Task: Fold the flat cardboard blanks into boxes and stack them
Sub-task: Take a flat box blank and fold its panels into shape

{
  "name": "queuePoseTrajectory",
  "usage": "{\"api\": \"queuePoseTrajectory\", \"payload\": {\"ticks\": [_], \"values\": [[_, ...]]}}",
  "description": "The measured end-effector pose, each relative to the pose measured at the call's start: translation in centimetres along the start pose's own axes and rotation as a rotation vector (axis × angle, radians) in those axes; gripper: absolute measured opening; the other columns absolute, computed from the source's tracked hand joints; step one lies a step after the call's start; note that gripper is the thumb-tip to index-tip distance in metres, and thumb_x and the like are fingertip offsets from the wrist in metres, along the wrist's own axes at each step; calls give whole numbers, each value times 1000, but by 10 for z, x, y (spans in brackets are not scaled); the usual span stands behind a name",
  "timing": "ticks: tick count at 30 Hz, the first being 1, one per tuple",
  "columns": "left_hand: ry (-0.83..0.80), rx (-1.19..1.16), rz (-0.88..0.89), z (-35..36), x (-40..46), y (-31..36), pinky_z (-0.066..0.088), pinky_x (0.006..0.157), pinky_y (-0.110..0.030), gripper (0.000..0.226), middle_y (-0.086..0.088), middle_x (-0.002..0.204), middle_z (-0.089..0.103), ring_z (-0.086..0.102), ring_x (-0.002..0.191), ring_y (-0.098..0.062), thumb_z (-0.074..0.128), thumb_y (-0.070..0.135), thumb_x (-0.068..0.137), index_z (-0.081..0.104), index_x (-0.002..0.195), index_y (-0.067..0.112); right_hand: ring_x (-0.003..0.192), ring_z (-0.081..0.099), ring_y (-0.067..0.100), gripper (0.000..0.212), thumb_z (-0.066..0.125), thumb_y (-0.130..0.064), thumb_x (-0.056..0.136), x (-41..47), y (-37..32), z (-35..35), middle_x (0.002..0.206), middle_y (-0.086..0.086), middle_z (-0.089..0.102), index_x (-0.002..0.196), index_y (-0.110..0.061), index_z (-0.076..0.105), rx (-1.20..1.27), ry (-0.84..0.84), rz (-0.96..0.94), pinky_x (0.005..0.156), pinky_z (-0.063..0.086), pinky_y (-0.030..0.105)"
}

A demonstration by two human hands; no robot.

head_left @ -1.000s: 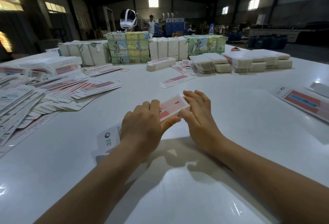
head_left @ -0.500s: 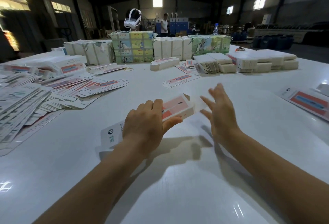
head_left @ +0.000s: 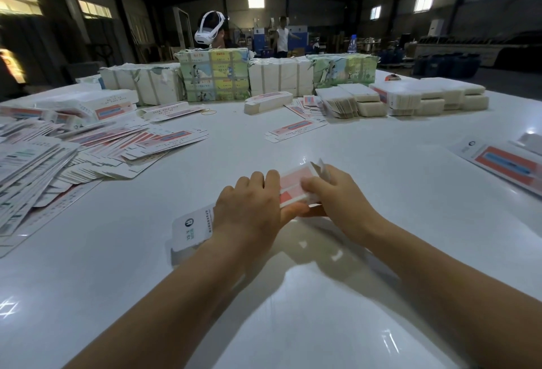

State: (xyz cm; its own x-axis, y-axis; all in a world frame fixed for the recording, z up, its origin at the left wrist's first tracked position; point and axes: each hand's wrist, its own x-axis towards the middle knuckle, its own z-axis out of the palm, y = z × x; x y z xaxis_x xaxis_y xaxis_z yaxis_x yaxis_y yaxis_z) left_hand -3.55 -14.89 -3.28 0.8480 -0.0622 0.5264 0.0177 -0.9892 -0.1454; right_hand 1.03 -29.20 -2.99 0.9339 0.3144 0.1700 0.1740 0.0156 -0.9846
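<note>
Clearly much remains. One carton point(head_left: 296, 185) sits half-formed near the middle of the white table point(head_left: 381, 181): the left hand point(head_left: 249, 210) grips its middle, thumb under and fingers curled over the top, while the right hand point(head_left: 334, 192) pinches its far end, where a flap point(head_left: 318, 168) stands up unclosed. A big heap of flat blanks point(head_left: 73, 151) waits at the left, and more lie singly beyond. Stacks of white pieces point(head_left: 425, 96) stand at the far right; whether they are folded I cannot tell. Printing on the carton's near end is too blurred to read.
</note>
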Motion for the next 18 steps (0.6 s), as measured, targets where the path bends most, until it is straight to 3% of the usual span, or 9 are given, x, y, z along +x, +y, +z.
{"api": "queuePoseTrajectory", "payload": {"ticks": [4, 8, 10, 12, 15, 18], "values": [[-8, 8, 35, -4, -3, 2, 34, 65, -31, 87, -5, 100, 58, 56, 87, -26, 2, 74, 72, 49, 114, 14, 78, 61, 23, 16, 43, -19, 90, -1, 4, 0, 84, 6, 64, 89, -13, 57, -474, 59, -109, 72, 53, 41], [23, -24, 50, -7, -4, 4, 38, 52, -32, 69, -11, 73, 60, 58, 62, -32, 33, 67, 78, 61, 88, 5, 75, 58, 25, 38, 44, -34, 80, -4, -1, 3, 91, 19, 61, 98, -2, 51, -403, -13, -101, 75, 52, 48], [66, -4, 47, -6, -4, 3, 36, 48, -30, 61, -10, 65, 58, 56, 54, -30, 49, 64, 76, 61, 80, 5, 76, 55, 23, 46, 45, -41, 80, -4, -4, 6, 92, 22, 56, 101, 0, 45, -265, -85, -56, 71, 52, 48], [83, -6, 45, -7, -3, 2, 34, 49, -30, 59, -10, 66, 58, 55, 54, -30, 51, 63, 76, 61, 81, 5, 80, 57, 22, 44, 45, -45, 90, -2, -4, 6, 88, 17, 54, 99, -1, 46, -92, -138, 25, 72, 48, 41], [70, -20, 31, -8, -2, -1, 29, 57, -31, 62, -8, 82, 59, 55, 67, -27, 38, 66, 83, 57, 98, 9, 82, 67, 18, 50, 26, -45, 101, 2, -7, -1, 90, 9, 69, 98, -10, 61, 347, -170, 191, 75, 55, 34], [81, -9, -5, -8, -1, -1, 27, 61, -31, 72, -6, 91, 59, 53, 74, -25, 17, 69, 83, 52, 109, 13, 94, 68, 32, 43, 32, -29, 102, 4, -14, -7, 108, 22, 67, 110, 2, 61, 688, -112, 269, 72, 60, 41]]}}
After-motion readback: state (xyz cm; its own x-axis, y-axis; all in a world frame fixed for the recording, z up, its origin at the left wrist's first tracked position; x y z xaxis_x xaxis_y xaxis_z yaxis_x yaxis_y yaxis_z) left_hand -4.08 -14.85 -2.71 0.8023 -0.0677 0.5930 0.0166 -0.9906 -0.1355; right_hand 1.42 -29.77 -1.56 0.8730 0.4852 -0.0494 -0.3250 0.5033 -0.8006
